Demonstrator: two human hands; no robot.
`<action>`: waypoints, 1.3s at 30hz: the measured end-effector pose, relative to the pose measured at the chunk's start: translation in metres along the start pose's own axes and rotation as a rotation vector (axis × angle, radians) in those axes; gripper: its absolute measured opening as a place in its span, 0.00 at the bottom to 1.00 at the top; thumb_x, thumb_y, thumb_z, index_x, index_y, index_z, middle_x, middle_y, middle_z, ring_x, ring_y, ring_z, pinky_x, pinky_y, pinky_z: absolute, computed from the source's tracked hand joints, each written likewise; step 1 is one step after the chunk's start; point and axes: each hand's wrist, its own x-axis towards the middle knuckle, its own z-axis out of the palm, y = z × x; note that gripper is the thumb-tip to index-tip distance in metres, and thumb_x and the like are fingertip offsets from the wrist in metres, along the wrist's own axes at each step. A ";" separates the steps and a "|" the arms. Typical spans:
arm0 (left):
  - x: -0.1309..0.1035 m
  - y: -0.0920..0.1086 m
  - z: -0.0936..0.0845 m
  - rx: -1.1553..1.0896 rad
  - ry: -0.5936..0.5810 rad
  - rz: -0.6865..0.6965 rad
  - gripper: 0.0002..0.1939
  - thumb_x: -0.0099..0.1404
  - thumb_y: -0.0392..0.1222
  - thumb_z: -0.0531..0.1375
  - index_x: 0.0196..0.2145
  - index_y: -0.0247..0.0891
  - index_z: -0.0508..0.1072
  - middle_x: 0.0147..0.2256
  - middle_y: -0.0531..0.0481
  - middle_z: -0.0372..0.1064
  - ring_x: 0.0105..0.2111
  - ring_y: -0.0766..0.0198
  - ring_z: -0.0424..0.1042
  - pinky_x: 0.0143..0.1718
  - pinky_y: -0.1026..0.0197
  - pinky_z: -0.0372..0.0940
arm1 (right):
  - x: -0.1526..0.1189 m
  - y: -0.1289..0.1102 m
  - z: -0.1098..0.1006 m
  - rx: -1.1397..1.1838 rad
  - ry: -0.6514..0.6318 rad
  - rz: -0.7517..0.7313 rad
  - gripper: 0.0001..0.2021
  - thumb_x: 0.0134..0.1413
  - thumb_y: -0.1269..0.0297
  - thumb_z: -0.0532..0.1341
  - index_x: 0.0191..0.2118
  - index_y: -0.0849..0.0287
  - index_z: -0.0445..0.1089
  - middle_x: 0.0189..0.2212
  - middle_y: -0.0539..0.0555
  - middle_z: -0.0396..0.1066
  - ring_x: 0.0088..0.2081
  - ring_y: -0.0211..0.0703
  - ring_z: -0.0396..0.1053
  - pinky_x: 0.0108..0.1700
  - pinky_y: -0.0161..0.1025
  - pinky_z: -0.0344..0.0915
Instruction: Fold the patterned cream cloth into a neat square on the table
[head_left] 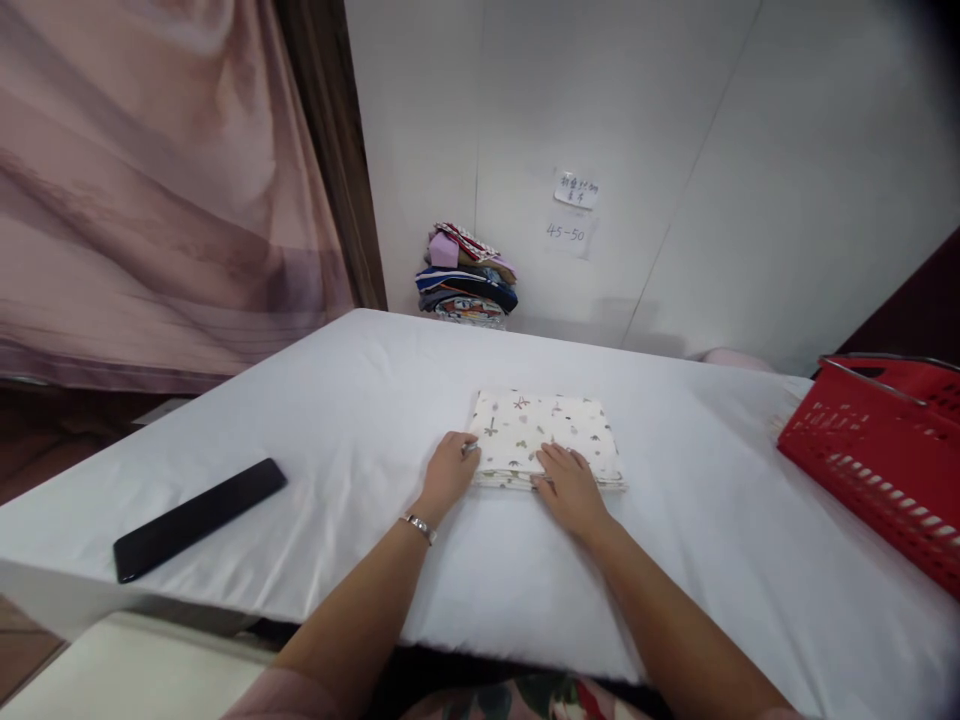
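A folded white cloth [547,425] printed with small plant-like motifs lies flat on the white-covered table, its layered front edge facing me. At its left edge is my left hand [448,468], fingers curled in against the cloth's side, with a ring and a silver-coloured wrist band. My right hand [574,485] rests on the front part of the cloth, fingers stretched over the top and the thumb by the front edge.
A long black flat object [199,520] lies on the table [360,400] at left. A red plastic basket [885,450] stands at right. Behind the table, folded fabrics [466,275] are stacked by the wall with paper notes [576,190]. A pink curtain [150,180] hangs at left.
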 end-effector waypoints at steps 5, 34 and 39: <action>0.001 -0.002 0.000 -0.022 -0.014 -0.029 0.11 0.59 0.42 0.54 0.39 0.40 0.71 0.41 0.50 0.67 0.34 0.65 0.67 0.39 0.61 0.62 | -0.006 0.003 0.007 -0.034 -0.009 -0.022 0.21 0.60 0.59 0.50 0.57 0.57 0.60 0.59 0.57 0.57 0.61 0.49 0.51 0.60 0.51 0.46; 0.022 -0.001 -0.002 -0.046 -0.075 -0.141 0.17 0.58 0.40 0.57 0.47 0.39 0.70 0.43 0.47 0.71 0.41 0.62 0.70 0.43 0.62 0.62 | 0.002 0.002 0.001 0.131 -0.036 0.103 0.18 0.59 0.57 0.50 0.52 0.53 0.65 0.57 0.55 0.61 0.61 0.49 0.53 0.59 0.53 0.48; 0.020 -0.001 -0.002 -0.052 -0.065 -0.146 0.17 0.58 0.40 0.57 0.46 0.39 0.70 0.42 0.47 0.71 0.40 0.62 0.70 0.43 0.62 0.63 | 0.004 0.000 0.002 0.082 0.004 0.099 0.17 0.58 0.60 0.51 0.51 0.55 0.65 0.58 0.57 0.59 0.61 0.50 0.51 0.59 0.54 0.47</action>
